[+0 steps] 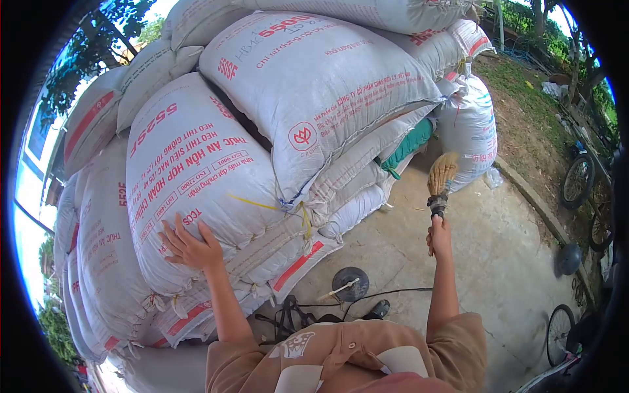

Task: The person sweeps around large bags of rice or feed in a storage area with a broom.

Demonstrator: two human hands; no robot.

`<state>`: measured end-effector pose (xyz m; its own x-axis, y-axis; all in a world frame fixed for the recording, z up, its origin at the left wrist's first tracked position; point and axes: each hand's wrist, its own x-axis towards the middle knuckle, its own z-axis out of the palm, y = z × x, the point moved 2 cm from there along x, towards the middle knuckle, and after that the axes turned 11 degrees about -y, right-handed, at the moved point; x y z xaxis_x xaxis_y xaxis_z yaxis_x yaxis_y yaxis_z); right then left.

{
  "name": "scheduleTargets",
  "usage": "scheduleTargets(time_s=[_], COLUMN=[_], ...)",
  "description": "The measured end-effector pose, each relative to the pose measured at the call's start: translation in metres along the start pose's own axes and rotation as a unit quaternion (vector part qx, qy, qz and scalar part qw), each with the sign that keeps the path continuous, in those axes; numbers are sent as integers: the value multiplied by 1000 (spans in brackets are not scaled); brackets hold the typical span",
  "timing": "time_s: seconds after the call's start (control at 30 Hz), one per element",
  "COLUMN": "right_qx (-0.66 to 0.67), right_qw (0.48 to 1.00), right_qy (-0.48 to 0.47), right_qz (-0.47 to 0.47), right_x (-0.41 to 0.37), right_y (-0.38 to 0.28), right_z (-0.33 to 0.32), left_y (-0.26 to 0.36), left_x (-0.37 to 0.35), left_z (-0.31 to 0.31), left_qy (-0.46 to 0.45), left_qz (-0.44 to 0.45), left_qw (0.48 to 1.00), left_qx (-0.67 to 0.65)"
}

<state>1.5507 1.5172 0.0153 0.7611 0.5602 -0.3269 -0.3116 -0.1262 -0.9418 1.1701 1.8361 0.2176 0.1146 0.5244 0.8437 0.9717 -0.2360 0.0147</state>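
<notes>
My left hand (194, 249) lies with spread fingers on the lower part of a full white woven sack (180, 150) printed in red. Raised over the floor on the other side, my right hand (439, 239) is wrapped around the handle of a short straw hand broom (443, 175), its bristles pointing up. The broom is apart from the sacks. Another plump printed sack (341, 78) rests beside and above the one I touch, its tied corner hanging over a yellow string (306, 219).
Several more white sacks are stacked underneath and behind. A tied white sack (468, 141) stands upright on the concrete floor (393, 262). Near my feet are a round black object (352, 283) with a stick across it and a dark cable (393, 291). Bicycle wheels (578, 182) show at right.
</notes>
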Motion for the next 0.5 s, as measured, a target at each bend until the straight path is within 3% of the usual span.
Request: scheduleTargets(time_s=[0.13,0.27,0.3,0.37,0.4,0.43,0.47,0.5], right_qx=[28,-83,-81,-232,-229,-158,-80,-79], right_qw=[999,957,958,840,843,919,956,957], right_qy=[-18,-203,-201,-151,-148,-206,-255,-251], right_qz=[-8,-188,-185,-466,-464,-297,-120,-119], right_x=[-23,-40,-31,-6,17,47,65,73], right_y=[-5,-36,-37,-38,-24,0,14,8], right_z=[6,55,61,74,70,60,51,45], left_y=[5,6,5,9,10,10,10,10], left_x=[2,0,0,0,1,1,0,-1], left_z=[1,2,2,2,1,-1,-2,-2], left_qy=[6,4,8,12,15,16,15,16], left_qz=[-6,-8,-8,-3,-1,1,4,5], left_qw=[1000,1000,1000,1000,1000,1000,1000,1000], left_qx=[-10,-9,-8,-8,-7,-6,-8,-5])
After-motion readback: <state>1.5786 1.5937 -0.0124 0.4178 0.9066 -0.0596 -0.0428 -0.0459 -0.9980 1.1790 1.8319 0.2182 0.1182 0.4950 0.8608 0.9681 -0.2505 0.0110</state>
